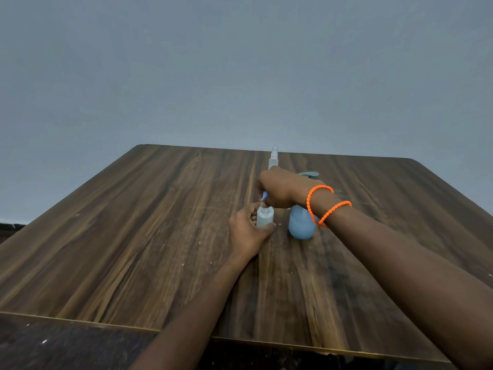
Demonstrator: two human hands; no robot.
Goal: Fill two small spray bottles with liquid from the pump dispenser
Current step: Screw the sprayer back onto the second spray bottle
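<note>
**Bottle held steady at the neck for its spray top**

Bottle (265, 217), small and pale with liquid up near its shoulder, stands upright on the bench (133, 236), and the left hand (248, 232) is wrapped round its lower body, thumb to the front and fingers behind. That grip looks meant to stop so light a thing from tipping or spinning while the other hand works at its mouth. The right hand (277, 188) comes across from the right and hangs just above the neck, its fingers pinched on a small bluish-white piece (264, 194). This is probably the spray head, though it is too small and blurred to say for certain, nor whether it is going on or coming off.

The dispenser (301, 222), a rounded blue bottle, stands just beside the small one on its right, with most of its upper part behind the right wrist; its grey pump top (309, 174) shows past the hand. Keeping it so close would make for a short reach between pumping and capping. A second bottle (274, 157), clear and with its sprayer fitted, stands further back, behind the right hand and out of the way. Its level cannot be read. An orange cord (320, 204) loops the right wrist.

Judging from the level, this one is near done.
</note>
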